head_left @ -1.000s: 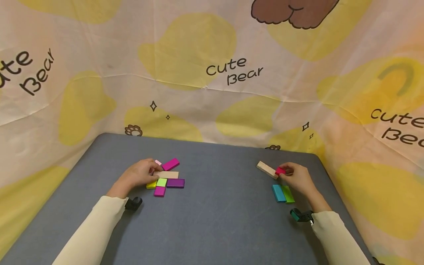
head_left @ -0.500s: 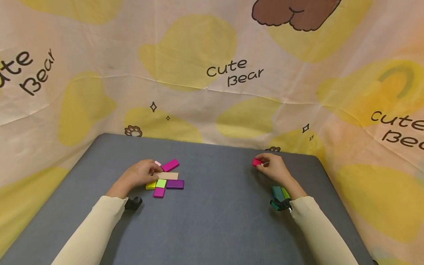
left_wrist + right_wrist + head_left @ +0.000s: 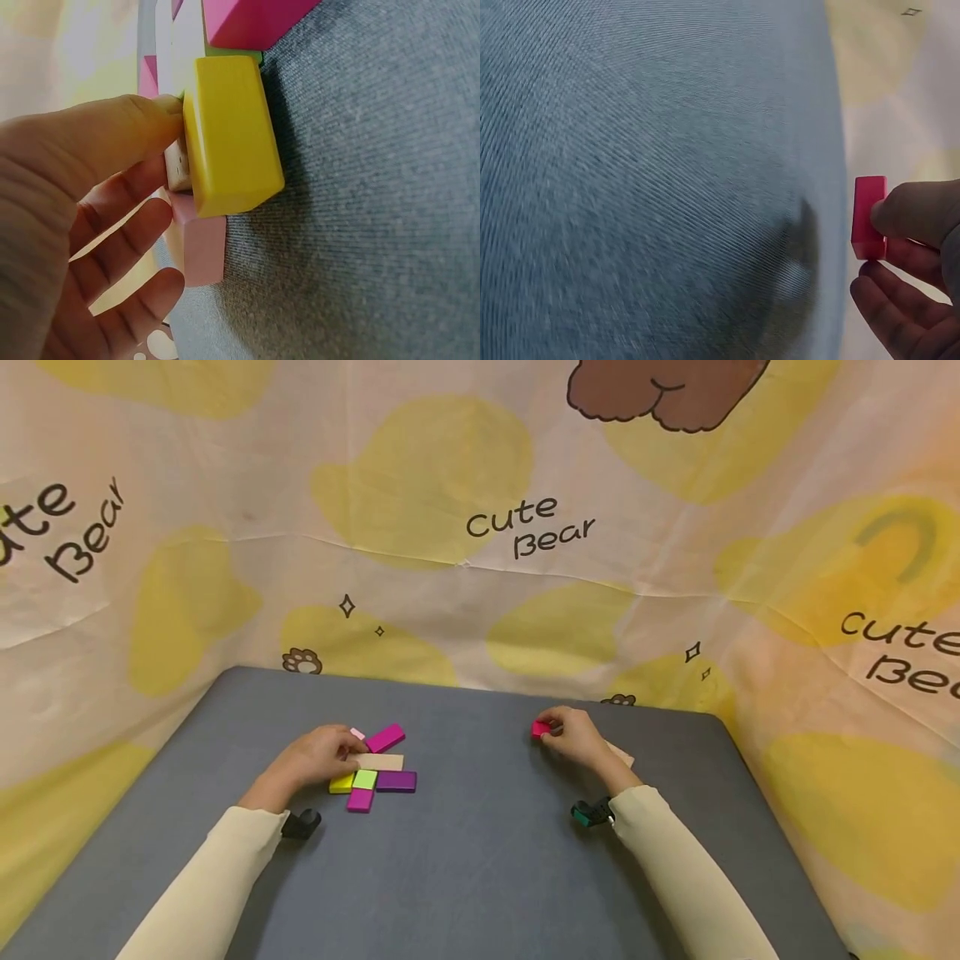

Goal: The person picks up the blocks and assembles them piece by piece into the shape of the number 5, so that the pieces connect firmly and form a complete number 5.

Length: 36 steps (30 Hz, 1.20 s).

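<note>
My left hand (image 3: 322,753) pinches the left end of a plain wooden block (image 3: 382,762) in the cluster on the left. In the left wrist view a yellow block (image 3: 236,135) lies right beside my thumb, and a pink block (image 3: 204,247) sits below it. Around the wooden block are a lime block (image 3: 365,779), a purple block (image 3: 396,782) and two magenta blocks, one nearer (image 3: 360,800) and one farther (image 3: 386,738). Above the table, my right hand (image 3: 577,739) holds a red block (image 3: 869,217) between thumb and fingers, apart from the cluster.
Another plain wooden block (image 3: 622,754) lies on the grey table (image 3: 480,860), partly covered by my right hand and wrist. Dark wrist cameras hang below the left wrist (image 3: 302,823) and the right wrist (image 3: 592,812). A printed cloth (image 3: 420,627) stands behind the table.
My right hand has carried the red block leftward from beside the wooden block on the right. The forearm now hides the blue and green blocks. My left hand stays in place.
</note>
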Motion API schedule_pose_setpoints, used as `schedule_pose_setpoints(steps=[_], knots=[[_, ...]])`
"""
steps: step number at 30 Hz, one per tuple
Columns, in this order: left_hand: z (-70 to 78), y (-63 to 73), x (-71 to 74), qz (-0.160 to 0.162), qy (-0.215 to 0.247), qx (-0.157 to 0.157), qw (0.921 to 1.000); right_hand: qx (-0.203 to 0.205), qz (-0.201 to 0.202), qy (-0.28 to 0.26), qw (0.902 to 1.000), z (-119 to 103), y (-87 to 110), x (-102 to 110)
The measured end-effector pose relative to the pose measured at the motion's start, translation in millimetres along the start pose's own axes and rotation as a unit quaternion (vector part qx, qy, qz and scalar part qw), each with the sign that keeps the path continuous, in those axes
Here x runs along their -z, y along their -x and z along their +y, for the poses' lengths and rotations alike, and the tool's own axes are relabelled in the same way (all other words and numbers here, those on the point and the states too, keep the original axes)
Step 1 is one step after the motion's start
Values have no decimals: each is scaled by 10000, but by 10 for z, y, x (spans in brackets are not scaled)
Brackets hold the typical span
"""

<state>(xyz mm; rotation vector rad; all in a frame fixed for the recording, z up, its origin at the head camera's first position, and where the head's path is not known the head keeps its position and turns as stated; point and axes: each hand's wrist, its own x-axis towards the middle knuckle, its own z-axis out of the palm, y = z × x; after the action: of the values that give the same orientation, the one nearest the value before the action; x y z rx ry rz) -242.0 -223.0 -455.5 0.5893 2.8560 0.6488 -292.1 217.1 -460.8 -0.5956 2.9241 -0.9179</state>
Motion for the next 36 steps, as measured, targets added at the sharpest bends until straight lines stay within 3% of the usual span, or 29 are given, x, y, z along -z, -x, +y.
schedule_pose_setpoints(steps=[13, 36], knots=[[-18, -16, -32, -79, 14, -6, 10000, -92, 11, 411, 9991, 55, -74, -158], [-32, -30, -10, -85, -56, -173, 9998, -25, 123, 402, 9991, 74, -97, -196]])
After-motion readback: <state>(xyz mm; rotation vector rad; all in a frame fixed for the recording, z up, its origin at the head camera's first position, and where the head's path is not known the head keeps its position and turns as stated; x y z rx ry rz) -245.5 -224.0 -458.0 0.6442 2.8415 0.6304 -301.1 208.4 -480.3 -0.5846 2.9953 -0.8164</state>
